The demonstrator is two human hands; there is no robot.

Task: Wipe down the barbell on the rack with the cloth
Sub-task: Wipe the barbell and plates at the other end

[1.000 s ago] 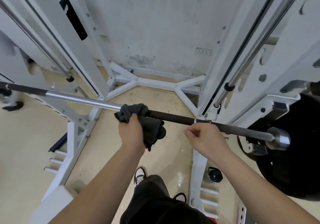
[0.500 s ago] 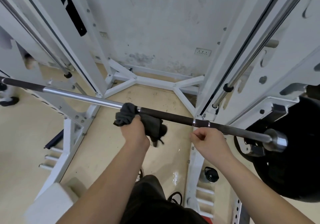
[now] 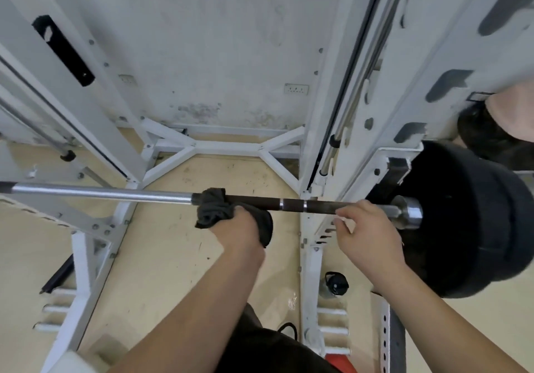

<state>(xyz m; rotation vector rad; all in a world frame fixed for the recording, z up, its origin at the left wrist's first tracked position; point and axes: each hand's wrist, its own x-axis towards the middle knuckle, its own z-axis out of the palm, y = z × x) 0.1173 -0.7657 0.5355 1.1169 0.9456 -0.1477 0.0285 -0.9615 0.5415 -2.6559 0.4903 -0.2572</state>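
Observation:
The barbell (image 3: pixel 101 194) lies level across the white rack (image 3: pixel 323 153), shiny steel on the left and dark knurled metal on the right. A dark grey cloth (image 3: pixel 213 209) is wrapped around the bar where the two finishes meet. My left hand (image 3: pixel 241 228) grips that cloth against the bar from below. My right hand (image 3: pixel 365 229) closes on the dark part of the bar near its right collar, just beside a black weight plate (image 3: pixel 474 222).
White rack uprights stand left and right, with a cross-braced base (image 3: pixel 228 148) on the tan floor against the wall. A black bottle (image 3: pixel 336 283) sits at the foot of the right upright. Storage pegs (image 3: pixel 55 309) stick out at lower left.
The view has shifted so the bar now looks level. My left hand stays on the cloth at the steel-to-knurl junction. My right hand has slid right along the bar toward the collar.

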